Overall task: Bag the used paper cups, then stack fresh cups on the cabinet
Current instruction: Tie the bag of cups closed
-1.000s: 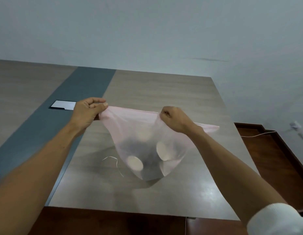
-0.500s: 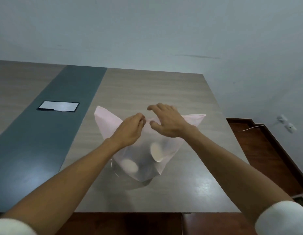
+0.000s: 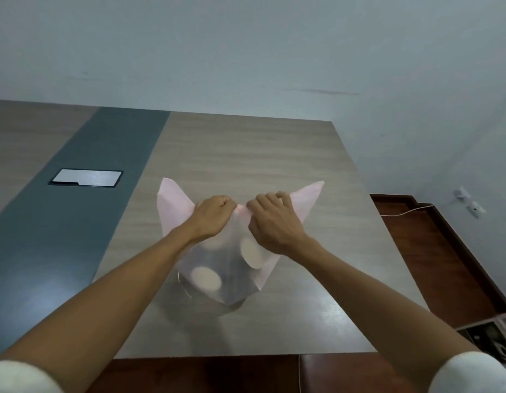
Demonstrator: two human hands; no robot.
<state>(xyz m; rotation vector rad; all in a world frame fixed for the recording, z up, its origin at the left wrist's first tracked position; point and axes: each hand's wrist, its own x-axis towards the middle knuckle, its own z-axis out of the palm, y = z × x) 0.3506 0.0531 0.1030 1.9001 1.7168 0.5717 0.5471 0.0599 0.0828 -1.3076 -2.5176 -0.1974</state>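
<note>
A thin pink translucent plastic bag (image 3: 172, 211) sits on the wooden table (image 3: 246, 154). Through its film I see white paper cups (image 3: 205, 278), one low at the left and another (image 3: 253, 252) at the right. My left hand (image 3: 213, 219) and my right hand (image 3: 274, 219) are side by side at the bag's mouth, both fisted on the gathered top edge. The bag's two top corners stick up like ears, left and right of my hands. The bag's bottom rests on the table.
A dark grey strip (image 3: 76, 222) runs along the table, with a silver cable hatch (image 3: 86, 177) set into it. Brown wooden floor (image 3: 433, 251) lies to the right, with a white cable (image 3: 407, 212) and wall sockets (image 3: 470, 204). A white wall stands behind the table.
My hands came together from wide apart at the bag's rim, bunching the mouth shut in the middle. The bag sank onto the table and its corners now stand up.
</note>
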